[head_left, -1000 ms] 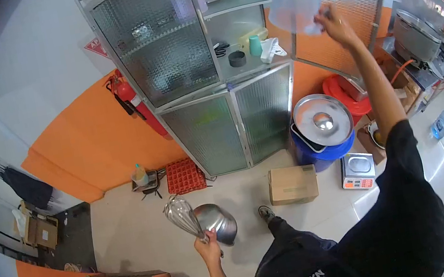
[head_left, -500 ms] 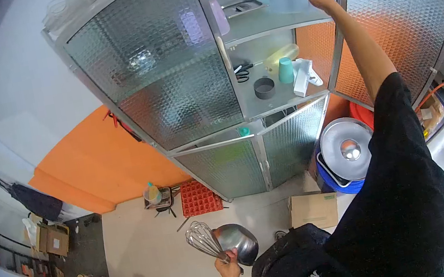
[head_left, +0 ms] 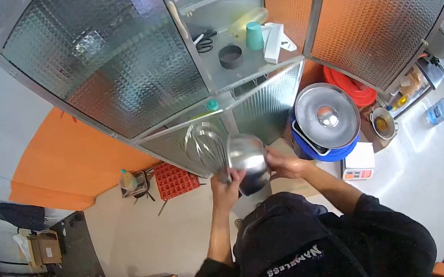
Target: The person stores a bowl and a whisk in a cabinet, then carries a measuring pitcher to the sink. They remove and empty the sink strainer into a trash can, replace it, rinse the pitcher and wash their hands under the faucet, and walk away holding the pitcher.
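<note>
Head view: how are the hands set?

— Left hand is closed around the handle of the whisk; wires point away from the body, probably to keep them clear. Right hand holds the bowl at its right side. Whether the left also touches the bowl cannot be told.

— Where is the bowl?

— Off the floor, beside the whisk, before the lower doors. The right-hand grip presumably bears its weight.

— And the cup?

— Upright on the shelf, back from its front edge, likely for stability.
</note>
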`<action>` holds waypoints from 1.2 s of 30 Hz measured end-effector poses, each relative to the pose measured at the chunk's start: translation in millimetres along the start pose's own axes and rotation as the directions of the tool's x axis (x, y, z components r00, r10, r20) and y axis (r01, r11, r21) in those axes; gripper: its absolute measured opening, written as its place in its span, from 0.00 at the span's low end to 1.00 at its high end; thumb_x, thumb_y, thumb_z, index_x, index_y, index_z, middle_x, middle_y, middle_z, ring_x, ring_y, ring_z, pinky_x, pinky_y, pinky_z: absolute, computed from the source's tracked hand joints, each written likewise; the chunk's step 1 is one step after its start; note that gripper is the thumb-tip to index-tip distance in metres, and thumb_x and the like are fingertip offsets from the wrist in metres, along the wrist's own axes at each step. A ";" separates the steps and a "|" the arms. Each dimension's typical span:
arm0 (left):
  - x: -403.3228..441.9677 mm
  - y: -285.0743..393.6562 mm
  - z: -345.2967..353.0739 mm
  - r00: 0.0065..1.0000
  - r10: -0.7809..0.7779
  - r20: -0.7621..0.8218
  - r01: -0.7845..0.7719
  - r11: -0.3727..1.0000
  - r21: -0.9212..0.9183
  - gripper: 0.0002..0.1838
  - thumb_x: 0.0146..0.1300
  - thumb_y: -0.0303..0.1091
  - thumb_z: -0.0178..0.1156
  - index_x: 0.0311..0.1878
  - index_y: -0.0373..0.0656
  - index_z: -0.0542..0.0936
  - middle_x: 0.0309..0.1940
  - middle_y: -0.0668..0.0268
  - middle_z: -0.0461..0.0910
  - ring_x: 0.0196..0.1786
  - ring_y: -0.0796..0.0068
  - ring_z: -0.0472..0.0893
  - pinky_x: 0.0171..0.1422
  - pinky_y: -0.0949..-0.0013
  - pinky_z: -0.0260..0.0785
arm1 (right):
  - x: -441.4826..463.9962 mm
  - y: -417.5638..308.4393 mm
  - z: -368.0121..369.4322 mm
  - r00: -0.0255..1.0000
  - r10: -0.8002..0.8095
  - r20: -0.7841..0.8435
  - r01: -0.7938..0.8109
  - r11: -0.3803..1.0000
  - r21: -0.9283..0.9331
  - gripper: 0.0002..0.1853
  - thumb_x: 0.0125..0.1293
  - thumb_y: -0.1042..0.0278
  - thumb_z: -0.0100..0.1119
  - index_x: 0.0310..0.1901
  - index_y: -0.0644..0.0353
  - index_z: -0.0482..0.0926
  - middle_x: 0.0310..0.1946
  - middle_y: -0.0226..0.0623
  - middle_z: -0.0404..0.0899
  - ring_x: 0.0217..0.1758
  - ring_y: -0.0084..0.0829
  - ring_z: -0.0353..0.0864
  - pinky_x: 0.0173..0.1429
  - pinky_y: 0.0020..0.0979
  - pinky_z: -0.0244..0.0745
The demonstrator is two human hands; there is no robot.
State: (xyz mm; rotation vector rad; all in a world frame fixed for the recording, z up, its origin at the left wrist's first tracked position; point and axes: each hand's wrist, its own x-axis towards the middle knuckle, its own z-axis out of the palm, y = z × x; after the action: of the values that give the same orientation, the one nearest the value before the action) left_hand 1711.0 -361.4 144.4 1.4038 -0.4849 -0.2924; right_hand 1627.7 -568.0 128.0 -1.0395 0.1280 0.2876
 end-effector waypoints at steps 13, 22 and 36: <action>30.6 -8.4 33.5 0.980 -0.181 0.083 0.185 0.982 -0.047 0.12 0.59 0.21 0.64 0.25 0.41 0.71 0.28 0.68 0.76 0.43 0.76 0.81 0.49 0.71 0.74 | 3.9 16.6 -79.5 0.841 -0.062 -0.538 0.385 0.768 0.512 0.20 0.73 0.60 0.41 0.59 0.61 0.71 0.55 0.40 0.77 0.58 0.35 0.76 0.62 0.40 0.72; -66.2 -20.7 -64.1 0.930 -0.215 -0.297 0.268 0.952 0.149 0.13 0.64 0.30 0.59 0.48 0.32 0.78 0.49 0.57 0.80 0.52 0.68 0.80 0.55 0.66 0.71 | 185.1 -131.3 -166.1 0.586 -0.369 -0.721 0.699 0.680 0.221 0.20 0.76 0.57 0.36 0.57 0.64 0.66 0.54 0.43 0.71 0.49 0.43 0.75 0.45 0.47 0.76; -149.1 -21.4 -97.2 0.827 -0.184 -0.532 0.245 0.968 0.045 0.08 0.63 0.32 0.63 0.34 0.41 0.74 0.45 0.59 0.81 0.44 0.68 0.81 0.44 0.67 0.75 | 284.9 -171.8 -135.8 0.447 -0.350 -0.823 0.307 0.924 -0.226 0.21 0.58 0.70 0.50 0.52 0.73 0.71 0.47 0.50 0.75 0.45 0.42 0.76 0.48 0.40 0.72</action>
State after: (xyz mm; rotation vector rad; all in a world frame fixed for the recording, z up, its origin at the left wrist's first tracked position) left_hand 1631.0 -209.8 91.9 1.5773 0.1163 -0.0509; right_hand 1954.7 -717.0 134.0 -1.1474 0.8240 -0.6413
